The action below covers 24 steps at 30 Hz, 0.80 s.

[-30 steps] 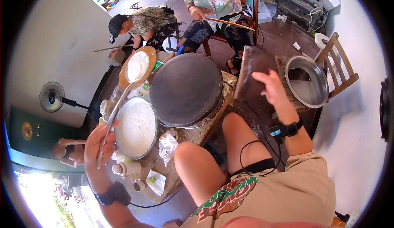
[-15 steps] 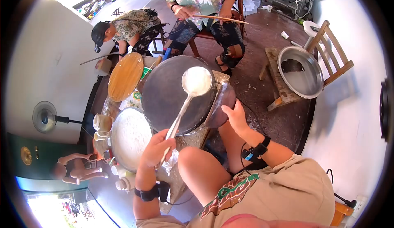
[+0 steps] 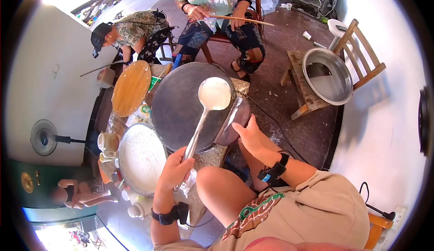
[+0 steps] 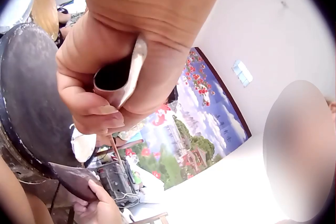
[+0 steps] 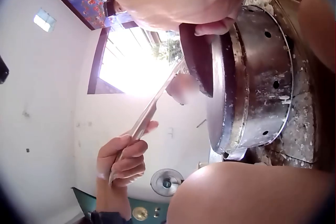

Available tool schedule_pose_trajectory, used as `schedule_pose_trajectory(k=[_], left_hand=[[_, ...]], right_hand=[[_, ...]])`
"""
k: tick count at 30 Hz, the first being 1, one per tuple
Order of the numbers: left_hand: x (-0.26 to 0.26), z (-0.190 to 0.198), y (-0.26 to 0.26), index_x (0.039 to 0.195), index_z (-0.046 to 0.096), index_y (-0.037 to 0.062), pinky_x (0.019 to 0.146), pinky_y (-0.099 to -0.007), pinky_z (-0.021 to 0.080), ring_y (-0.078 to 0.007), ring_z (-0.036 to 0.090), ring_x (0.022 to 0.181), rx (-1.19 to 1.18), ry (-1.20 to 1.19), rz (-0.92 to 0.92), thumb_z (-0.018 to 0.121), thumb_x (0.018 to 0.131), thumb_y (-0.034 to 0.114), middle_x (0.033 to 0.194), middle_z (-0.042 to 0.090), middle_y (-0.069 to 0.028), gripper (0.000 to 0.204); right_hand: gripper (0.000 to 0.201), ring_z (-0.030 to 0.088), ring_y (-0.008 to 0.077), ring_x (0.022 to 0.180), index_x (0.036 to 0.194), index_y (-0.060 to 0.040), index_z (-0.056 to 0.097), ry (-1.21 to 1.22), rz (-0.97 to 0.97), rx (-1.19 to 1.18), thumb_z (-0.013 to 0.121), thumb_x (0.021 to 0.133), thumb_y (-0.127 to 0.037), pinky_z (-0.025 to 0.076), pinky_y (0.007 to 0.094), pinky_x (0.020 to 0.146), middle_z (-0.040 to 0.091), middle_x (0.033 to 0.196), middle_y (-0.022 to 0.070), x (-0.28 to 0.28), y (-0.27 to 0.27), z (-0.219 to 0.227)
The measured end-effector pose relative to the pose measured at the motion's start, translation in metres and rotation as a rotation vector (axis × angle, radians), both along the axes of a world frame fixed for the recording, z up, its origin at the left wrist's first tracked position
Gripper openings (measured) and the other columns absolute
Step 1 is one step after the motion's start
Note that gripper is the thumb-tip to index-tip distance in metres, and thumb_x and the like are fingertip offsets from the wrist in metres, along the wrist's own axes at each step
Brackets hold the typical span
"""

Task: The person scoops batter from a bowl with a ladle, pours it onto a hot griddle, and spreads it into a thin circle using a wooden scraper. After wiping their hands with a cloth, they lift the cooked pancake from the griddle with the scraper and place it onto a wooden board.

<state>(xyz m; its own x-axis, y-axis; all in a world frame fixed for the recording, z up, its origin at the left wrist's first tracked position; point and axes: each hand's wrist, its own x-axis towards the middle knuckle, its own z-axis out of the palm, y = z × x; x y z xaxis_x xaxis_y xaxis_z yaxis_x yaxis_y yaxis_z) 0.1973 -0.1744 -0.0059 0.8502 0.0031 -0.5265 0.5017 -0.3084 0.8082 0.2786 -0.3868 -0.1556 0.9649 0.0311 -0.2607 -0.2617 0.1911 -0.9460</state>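
My left hand [image 3: 175,168] grips the handle of a metal ladle [image 3: 198,131]. White batter [image 3: 214,93] fills the ladle's bowl, which hangs over the dark round griddle [image 3: 174,101]. At the griddle's right edge, my right hand [image 3: 254,138] holds a dark, curved-edged scraper [image 3: 236,120] with the thumb on its near face. The left wrist view shows my fingers wrapped around the hollow end of the ladle handle [image 4: 123,79]. Seen from the right wrist, the scraper [image 5: 197,61] stands tilted close to the griddle's rim.
Left of the griddle sits a wide basin of white batter [image 3: 141,158]. A round wooden board [image 3: 131,88] lies behind it, with jars [image 3: 108,141] alongside. To the right, a steel basin [image 3: 343,98] rests on a wooden stool [image 3: 296,74]. A person with a stick [image 3: 242,19] sits opposite.
The ladle came from over the wooden board to over the griddle, batter in its bowl. My right hand brought the scraper in from the right, down to the griddle's edge.
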Motion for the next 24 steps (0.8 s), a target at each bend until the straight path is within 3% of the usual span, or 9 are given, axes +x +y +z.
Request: schedule_pose_trajectory(k=[3,6,10,15,18,24], left_hand=[[0.003,-0.005,0.003,0.09,0.055,0.0005,0.037,-0.0197,0.031,-0.0037,0.041,0.04,-0.01,-0.021,-0.014,0.051,0.082,0.006,0.059,0.048,0.0025,0.011],[0.007,-0.007,0.004,0.094,0.054,-0.0007,0.037,-0.0211,0.032,-0.0051,0.042,0.041,0.005,-0.031,-0.017,0.052,0.083,0.007,0.058,0.048,0.0015,0.015],[0.013,-0.006,0.005,0.097,0.054,-0.0013,0.038,-0.0222,0.033,-0.0062,0.044,0.041,0.048,-0.036,-0.032,0.052,0.083,0.007,0.057,0.048,0.0006,0.017],[0.019,-0.002,0.002,0.086,0.053,0.0017,0.037,-0.021,0.031,-0.0041,0.041,0.04,0.09,-0.069,-0.025,0.052,0.081,0.007,0.057,0.046,0.0027,0.007],[0.023,-0.004,0.004,0.084,0.052,0.0021,0.037,-0.021,0.031,-0.0044,0.041,0.041,0.097,-0.066,-0.031,0.052,0.081,0.006,0.057,0.046,0.0024,0.005],[0.032,-0.008,0.01,0.082,0.051,0.0026,0.037,-0.0212,0.032,-0.005,0.042,0.04,0.076,-0.101,-0.036,0.051,0.081,0.006,0.056,0.045,0.0022,0.003]], right_hand=[[0.047,0.059,0.0262,0.088,0.11,0.0078,0.039,-0.103,-0.033,-0.042,0.064,0.08,-0.017,0.049,0.0325,0.072,0.058,0.101,0.0213,0.004,0.007,-0.017],[0.046,0.059,0.0269,0.087,0.109,0.008,0.039,-0.056,-0.047,-0.013,0.064,0.079,-0.017,0.048,0.0344,0.076,0.058,0.098,0.0216,0.005,0.011,-0.02],[0.046,0.059,0.0253,0.081,0.106,0.0079,0.04,0.032,-0.014,-0.049,0.065,0.079,-0.018,0.049,0.0331,0.066,0.058,0.094,0.0213,0.008,0.01,-0.014],[0.045,0.059,0.0199,0.062,0.104,0.0069,0.037,0.049,-0.004,-0.019,0.065,0.079,-0.017,0.048,0.0286,0.046,0.057,0.086,0.0181,0.011,0.011,0.002],[0.044,0.056,0.0171,0.052,0.103,0.0057,0.035,0.026,-0.016,0.056,0.064,0.079,-0.015,0.046,0.027,0.041,0.057,0.081,0.0162,0.011,0.014,0.004],[0.043,0.056,0.0182,0.048,0.102,0.0061,0.032,0.056,-0.062,0.063,0.063,0.08,-0.012,0.047,0.0272,0.038,0.056,0.079,0.0175,0.013,0.019,0.014]])
